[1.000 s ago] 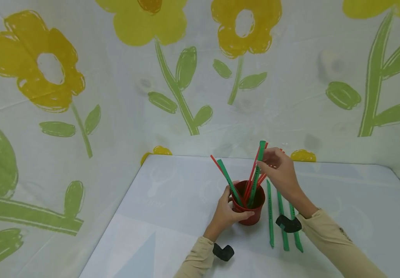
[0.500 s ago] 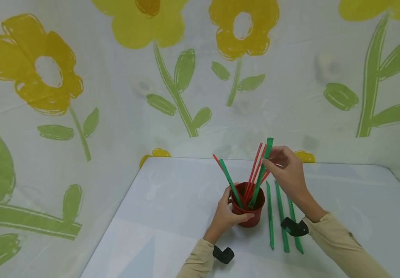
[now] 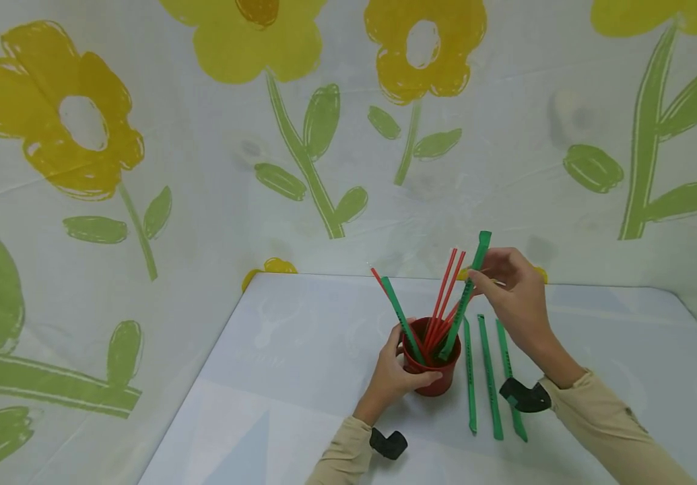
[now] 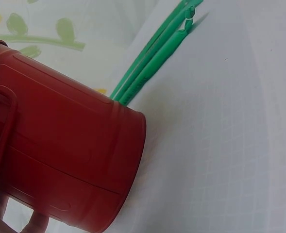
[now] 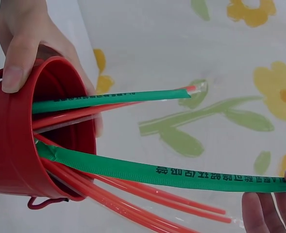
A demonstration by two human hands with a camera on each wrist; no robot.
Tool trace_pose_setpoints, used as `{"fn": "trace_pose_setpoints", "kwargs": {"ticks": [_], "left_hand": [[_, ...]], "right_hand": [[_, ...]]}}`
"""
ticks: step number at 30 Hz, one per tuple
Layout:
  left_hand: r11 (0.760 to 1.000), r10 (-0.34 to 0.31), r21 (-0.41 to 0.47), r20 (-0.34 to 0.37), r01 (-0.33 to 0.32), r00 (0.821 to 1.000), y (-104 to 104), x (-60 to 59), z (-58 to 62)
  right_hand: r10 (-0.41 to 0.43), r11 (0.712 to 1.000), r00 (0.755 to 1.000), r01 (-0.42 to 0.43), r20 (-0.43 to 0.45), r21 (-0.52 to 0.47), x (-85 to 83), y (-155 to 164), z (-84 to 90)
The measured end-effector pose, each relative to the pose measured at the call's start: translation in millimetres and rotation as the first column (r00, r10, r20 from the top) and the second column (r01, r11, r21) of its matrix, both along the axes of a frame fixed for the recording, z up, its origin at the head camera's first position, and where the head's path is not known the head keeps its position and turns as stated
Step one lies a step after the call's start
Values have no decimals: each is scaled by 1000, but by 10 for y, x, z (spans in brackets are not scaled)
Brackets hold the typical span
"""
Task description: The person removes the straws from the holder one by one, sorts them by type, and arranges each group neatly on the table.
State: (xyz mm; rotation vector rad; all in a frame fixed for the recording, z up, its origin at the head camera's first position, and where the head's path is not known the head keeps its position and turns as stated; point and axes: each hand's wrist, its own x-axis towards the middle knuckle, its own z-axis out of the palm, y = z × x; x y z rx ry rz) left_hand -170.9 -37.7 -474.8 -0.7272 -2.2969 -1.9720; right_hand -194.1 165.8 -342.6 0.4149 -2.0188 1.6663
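In the head view, my left hand (image 3: 392,374) grips a small red bucket (image 3: 436,385), thumb at the near side. The left wrist view shows the bucket's outer wall (image 4: 75,141) and handle close up. My right hand (image 3: 516,289) pinches a green paper-wrapped straw (image 5: 181,177) near its upper end; its lower end is inside the bucket, slanting right. Several red straws (image 3: 445,283) stand in the bucket, along with another green-wrapped straw (image 3: 397,307) leaning left. Printed characters run along the green wrappers.
Three green-wrapped straws lie side by side on the white table right of the bucket: a left one (image 3: 470,384), a middle one (image 3: 489,377) and a right one (image 3: 506,353). A flower-printed curtain (image 3: 203,202) rises behind the table (image 3: 251,350).
My right hand has moved right and slightly up, tilting the green-wrapped straw farther to the right. My left hand keeps its grip on the bucket, which stays in place.
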Motion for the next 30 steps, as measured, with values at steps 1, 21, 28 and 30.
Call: {"fn": "trace_pose_setpoints", "kwargs": {"ticks": [1, 21, 28, 30], "left_hand": [[1000, -5, 2, 1, 5, 1000, -3, 12, 29], [1000, 16, -15, 1, -16, 1000, 12, -99, -248], [1000, 21, -7, 10, -21, 1000, 19, -97, -246], [1000, 20, 1, 4, -20, 1000, 16, -72, -198]], "right_hand": [[4, 1000, 1000, -4, -10, -1, 1, 9, 6], [-9, 1000, 997, 9, -73, -1, 101, 138, 105], [46, 993, 993, -57, -105, -103, 119, 185, 130], [77, 984, 989, -96, -130, -148, 123, 199, 147]]}}
